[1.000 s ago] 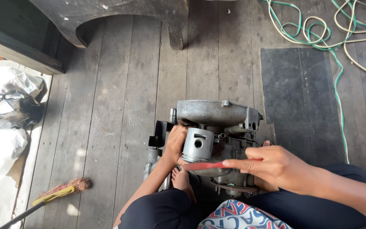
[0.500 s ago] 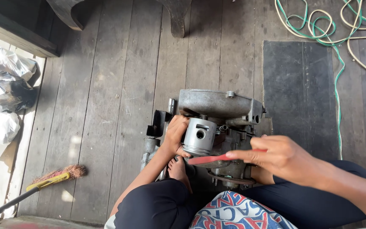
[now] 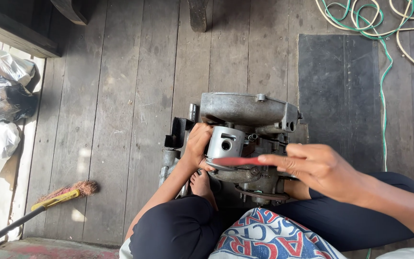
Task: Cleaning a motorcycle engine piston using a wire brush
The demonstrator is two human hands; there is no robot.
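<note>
Presently the left hand (image 3: 198, 144) is clamped on the grey piston (image 3: 225, 144), which stands atop the engine block (image 3: 250, 112) on the plank floor (image 3: 120, 120). The right hand (image 3: 315, 165) pinches a red tool (image 3: 238, 161) against the piston skirt — cleaning or scraping appears under way; a steady, light stroke is called for.
</note>
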